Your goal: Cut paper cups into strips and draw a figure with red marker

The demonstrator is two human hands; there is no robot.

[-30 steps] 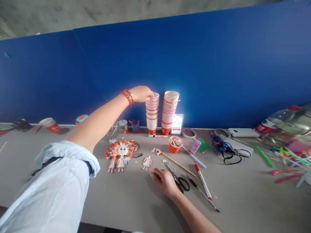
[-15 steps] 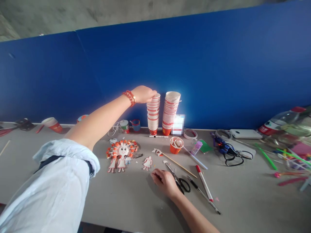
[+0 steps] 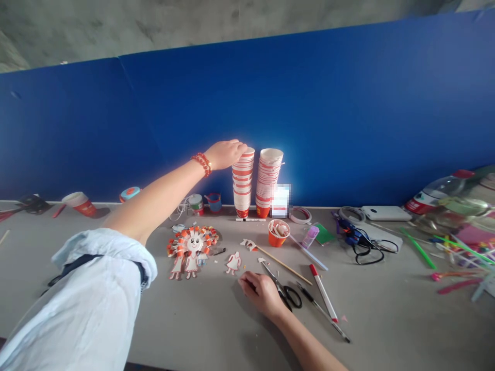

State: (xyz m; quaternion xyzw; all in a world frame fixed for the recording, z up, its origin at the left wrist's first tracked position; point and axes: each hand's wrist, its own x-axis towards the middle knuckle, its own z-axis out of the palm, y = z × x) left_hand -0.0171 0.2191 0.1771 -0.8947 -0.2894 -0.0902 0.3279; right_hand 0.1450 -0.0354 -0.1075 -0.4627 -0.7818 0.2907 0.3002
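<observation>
My left hand (image 3: 226,154) reaches to the top of the left stack of paper cups (image 3: 242,198), its fingers closed at the rim of the uppermost cup; the thumb is hidden. A second stack of paper cups (image 3: 266,188) stands close on the right. My right hand (image 3: 260,293) rests on the table with its fingers curled in and nothing visible in them. Beside it lie black-handled scissors (image 3: 291,296). Just beyond it is a cut-out paper dress figure (image 3: 233,262). Further left lies a paper-cup doll (image 3: 195,242) with curled red and white strips around its face.
A cup of paper scraps (image 3: 278,236), a wooden stick (image 3: 284,264), a red marker (image 3: 324,293) and a pen (image 3: 323,312) lie on the grey table (image 3: 193,319). Tape rolls, a glue gun (image 3: 361,238) and a bottle (image 3: 436,193) are at the right. A blue panel (image 3: 328,113) stands behind.
My left hand's fingers have flattened slightly over the rim of the left stack. The view has shifted a little. My right hand stays in place.
</observation>
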